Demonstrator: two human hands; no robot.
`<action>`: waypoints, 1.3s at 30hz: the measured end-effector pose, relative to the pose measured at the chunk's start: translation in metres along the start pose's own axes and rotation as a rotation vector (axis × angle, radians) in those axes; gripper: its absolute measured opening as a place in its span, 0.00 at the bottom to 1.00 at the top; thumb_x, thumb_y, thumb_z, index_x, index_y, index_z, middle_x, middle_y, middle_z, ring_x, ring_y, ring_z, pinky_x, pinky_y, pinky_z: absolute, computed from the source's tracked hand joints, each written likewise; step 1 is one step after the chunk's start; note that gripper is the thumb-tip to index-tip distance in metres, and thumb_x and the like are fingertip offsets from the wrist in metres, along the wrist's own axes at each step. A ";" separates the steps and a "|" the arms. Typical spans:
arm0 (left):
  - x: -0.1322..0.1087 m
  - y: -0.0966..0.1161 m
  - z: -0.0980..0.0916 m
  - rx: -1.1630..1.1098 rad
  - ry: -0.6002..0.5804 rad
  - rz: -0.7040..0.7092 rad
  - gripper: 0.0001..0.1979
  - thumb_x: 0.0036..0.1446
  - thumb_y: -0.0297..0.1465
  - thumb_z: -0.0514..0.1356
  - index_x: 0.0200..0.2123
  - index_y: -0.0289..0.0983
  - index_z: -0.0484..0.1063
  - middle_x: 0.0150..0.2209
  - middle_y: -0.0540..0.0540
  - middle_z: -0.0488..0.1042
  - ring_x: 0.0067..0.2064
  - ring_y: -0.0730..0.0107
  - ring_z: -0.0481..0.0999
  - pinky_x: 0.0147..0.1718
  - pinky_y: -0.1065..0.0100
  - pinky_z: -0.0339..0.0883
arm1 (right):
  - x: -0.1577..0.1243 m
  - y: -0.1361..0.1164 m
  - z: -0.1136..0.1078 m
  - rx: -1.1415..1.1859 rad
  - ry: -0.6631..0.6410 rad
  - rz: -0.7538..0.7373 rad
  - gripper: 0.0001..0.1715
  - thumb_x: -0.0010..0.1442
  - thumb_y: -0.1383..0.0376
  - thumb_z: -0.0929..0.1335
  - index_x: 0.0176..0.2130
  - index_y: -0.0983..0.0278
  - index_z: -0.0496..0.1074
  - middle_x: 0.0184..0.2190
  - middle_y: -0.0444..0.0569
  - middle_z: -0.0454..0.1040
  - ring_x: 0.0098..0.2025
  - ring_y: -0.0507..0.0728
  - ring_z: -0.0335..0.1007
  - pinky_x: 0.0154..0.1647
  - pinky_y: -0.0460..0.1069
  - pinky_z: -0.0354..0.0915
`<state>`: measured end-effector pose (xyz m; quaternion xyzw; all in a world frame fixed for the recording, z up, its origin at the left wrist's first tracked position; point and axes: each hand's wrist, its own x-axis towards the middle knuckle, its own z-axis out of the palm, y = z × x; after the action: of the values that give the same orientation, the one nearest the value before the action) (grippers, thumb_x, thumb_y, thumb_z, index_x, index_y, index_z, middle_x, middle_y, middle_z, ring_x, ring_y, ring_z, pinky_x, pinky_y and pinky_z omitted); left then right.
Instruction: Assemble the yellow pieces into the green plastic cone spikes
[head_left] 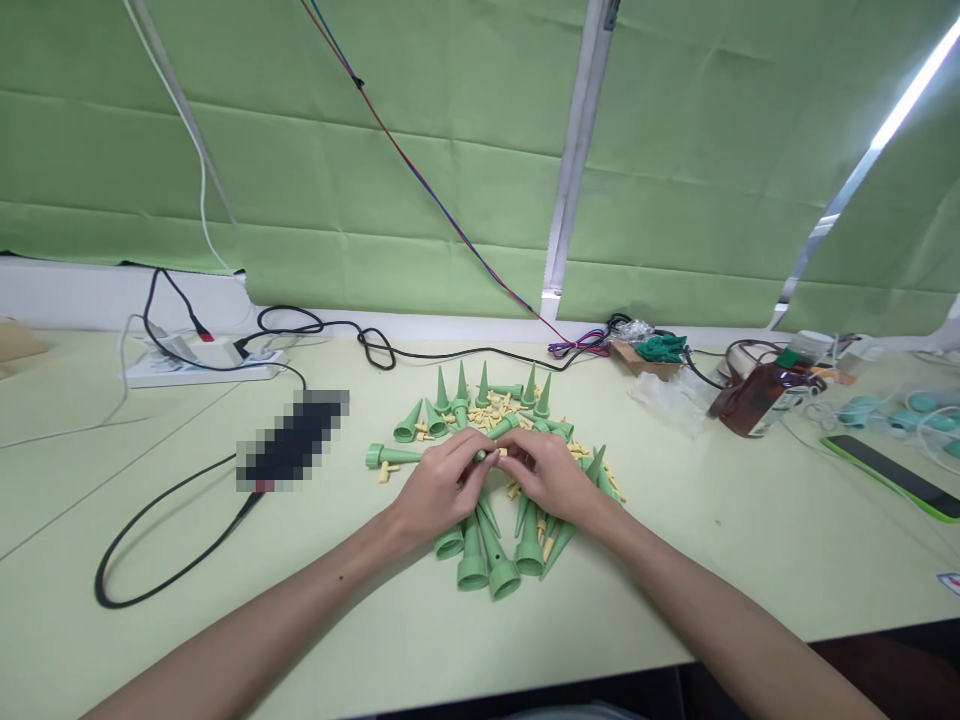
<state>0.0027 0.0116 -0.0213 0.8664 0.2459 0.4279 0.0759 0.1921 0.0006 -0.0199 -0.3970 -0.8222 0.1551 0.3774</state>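
My left hand is closed around a green plastic piece, of which only a small end shows between the fingers. Pinched in my right hand is a small yellow plastic fitting, close against the green piece. Whether the two are joined I cannot tell. Around both hands lie several green plastic spikes with wide, hollow ends, some standing point up like this green spike, others lying flat like this nearer spike. Loose yellow T-shaped fittings are scattered among them.
At left are a pixelated dark device with a looped black cable and a white power strip. To the right stand a brown bottle, a green-edged phone and a small cardboard box. The table edge runs in front.
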 end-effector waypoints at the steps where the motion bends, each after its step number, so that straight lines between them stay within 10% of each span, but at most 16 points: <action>1: 0.000 0.000 0.000 0.000 0.002 0.001 0.06 0.63 0.21 0.54 0.40 0.36 0.67 0.34 0.48 0.71 0.34 0.74 0.70 0.32 0.72 0.65 | 0.000 0.000 0.000 0.003 0.009 -0.005 0.04 0.66 0.66 0.64 0.40 0.62 0.70 0.29 0.45 0.71 0.30 0.53 0.65 0.31 0.47 0.60; 39: -0.001 0.000 -0.001 -0.011 -0.049 -0.097 0.05 0.63 0.26 0.54 0.37 0.36 0.69 0.31 0.48 0.71 0.29 0.73 0.68 0.27 0.70 0.63 | -0.002 0.003 0.001 -0.024 -0.048 0.005 0.08 0.67 0.66 0.63 0.33 0.62 0.65 0.28 0.45 0.71 0.30 0.54 0.67 0.32 0.47 0.60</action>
<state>0.0017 0.0111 -0.0217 0.8632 0.2835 0.4038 0.1073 0.1933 0.0008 -0.0231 -0.3999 -0.8317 0.1555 0.3524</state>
